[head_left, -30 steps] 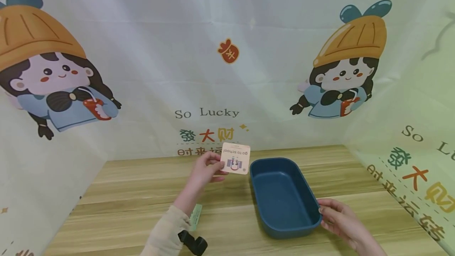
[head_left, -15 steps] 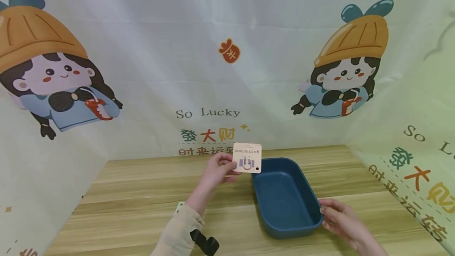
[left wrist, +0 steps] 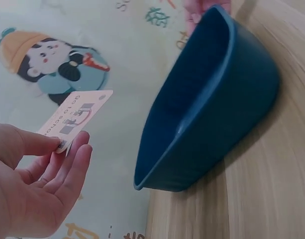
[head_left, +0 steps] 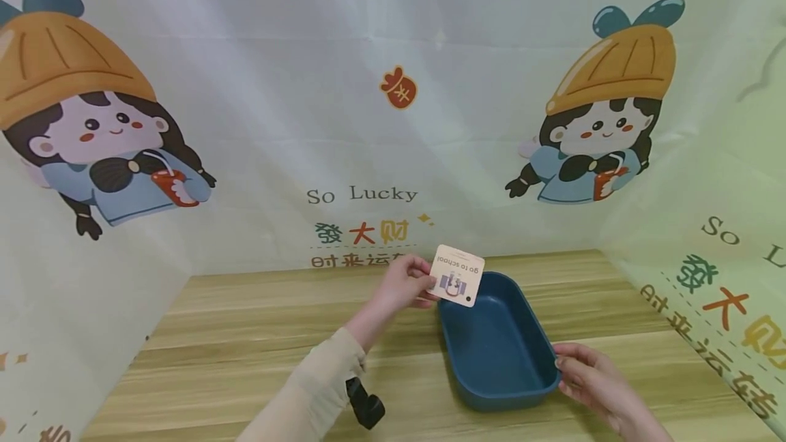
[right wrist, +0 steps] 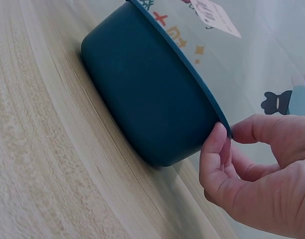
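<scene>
Between thumb and fingers, my left hand (head_left: 406,284) pinches a square card (head_left: 456,276) printed "go to school" with a small picture. In the head view the card overlaps the far left corner of a blue rectangular bin (head_left: 500,353). The left wrist view has the card (left wrist: 75,117) raised above the level of the bin's rim (left wrist: 179,134). At the bin's near right corner, my right hand (head_left: 586,374) pinches the rim, as the right wrist view confirms with thumb and fingers on either side of the edge (right wrist: 219,112). The inside of the bin holds nothing visible.
The bin stands on a wood-grain table (head_left: 245,333). A pale printed curtain (head_left: 276,121) with cartoon figures and lettering hangs behind and at both sides. A black strap piece (head_left: 365,404) sticks out from the left sleeve (head_left: 319,387).
My left hand has carried the card rightward, from beside the bin to over its far left corner. The left forearm now covers the greenish card on the table. The right hand keeps its grip.
</scene>
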Demonstrator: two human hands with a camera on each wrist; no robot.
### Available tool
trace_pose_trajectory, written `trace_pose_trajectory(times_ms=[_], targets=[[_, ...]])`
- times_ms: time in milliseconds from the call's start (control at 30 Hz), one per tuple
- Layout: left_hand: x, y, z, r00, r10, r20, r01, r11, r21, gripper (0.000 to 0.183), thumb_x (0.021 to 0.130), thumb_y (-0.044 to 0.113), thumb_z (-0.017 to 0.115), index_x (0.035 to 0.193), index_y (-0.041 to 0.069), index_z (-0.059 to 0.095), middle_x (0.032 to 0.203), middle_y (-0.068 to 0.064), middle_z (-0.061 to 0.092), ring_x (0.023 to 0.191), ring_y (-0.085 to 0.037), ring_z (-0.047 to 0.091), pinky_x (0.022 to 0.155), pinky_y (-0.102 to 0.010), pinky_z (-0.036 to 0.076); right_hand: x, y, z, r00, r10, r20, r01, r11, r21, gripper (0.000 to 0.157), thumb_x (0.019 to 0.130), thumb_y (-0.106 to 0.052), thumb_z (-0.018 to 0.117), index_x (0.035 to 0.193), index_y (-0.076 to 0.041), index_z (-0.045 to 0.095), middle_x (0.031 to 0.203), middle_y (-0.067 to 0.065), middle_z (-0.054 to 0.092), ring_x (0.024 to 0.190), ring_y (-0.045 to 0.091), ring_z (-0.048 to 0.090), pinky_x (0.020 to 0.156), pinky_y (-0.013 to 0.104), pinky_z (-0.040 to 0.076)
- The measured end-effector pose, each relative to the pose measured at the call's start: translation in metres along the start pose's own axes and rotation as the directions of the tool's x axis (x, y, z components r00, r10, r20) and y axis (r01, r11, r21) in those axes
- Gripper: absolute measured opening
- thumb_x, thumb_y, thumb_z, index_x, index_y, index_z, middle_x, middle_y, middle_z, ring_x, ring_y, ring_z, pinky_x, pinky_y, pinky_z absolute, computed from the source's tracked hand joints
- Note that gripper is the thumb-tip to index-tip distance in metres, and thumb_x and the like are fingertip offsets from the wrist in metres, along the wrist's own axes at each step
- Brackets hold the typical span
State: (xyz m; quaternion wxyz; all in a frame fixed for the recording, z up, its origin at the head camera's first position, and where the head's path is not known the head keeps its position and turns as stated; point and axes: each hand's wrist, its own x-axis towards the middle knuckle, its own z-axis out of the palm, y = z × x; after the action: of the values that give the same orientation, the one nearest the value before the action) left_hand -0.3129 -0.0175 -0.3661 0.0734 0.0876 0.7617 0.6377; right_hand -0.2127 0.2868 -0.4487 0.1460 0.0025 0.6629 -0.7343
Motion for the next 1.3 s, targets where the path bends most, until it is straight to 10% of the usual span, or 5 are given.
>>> trace_pose_trajectory(times_ms=[600,1100,1300], targets=[[-0.01,-0.01,0.028,0.984,0.064,0.164,-0.118,0.93,0.347,0.008,0.082,0.001,0.064,0.081,0.003,0.057,0.066,-0.005,0.056,0.059,-0.029,0.065,0.043,-0.026,0.048,0.0,0.001,0.0,0.999,0.032,-0.013,-0.033,0.999,-0.027,0.03,0.092,-0.014,0.051,0.12,-0.001,0.047,0.097,-0.002,0.06,0.083,0.008,0.059,0.071,0.022,0.051],[-0.012,0.012,0.038,0.944,0.131,0.304,-0.297,0.739,0.605,0.008,0.081,0.007,0.066,0.074,0.008,0.063,0.065,0.003,0.057,0.055,-0.006,0.049,0.049,-0.016,0.041,0.001,-0.001,0.001,0.999,0.024,-0.021,-0.025,0.999,-0.036,0.032,0.092,-0.012,0.051,0.12,0.002,0.045,0.096,0.0,0.06,0.081,0.009,0.059,0.069,0.022,0.051],[-0.014,0.014,0.043,0.937,0.104,0.334,-0.3,0.731,0.613,0.008,0.081,0.009,0.067,0.074,0.01,0.064,0.065,0.004,0.058,0.054,-0.007,0.049,0.049,-0.017,0.04,0.001,-0.001,0.002,0.999,0.014,-0.033,-0.015,0.999,-0.047,0.034,0.09,-0.012,0.053,0.12,0.003,0.045,0.096,0.0,0.06,0.08,0.01,0.059,0.069,0.022,0.051]])
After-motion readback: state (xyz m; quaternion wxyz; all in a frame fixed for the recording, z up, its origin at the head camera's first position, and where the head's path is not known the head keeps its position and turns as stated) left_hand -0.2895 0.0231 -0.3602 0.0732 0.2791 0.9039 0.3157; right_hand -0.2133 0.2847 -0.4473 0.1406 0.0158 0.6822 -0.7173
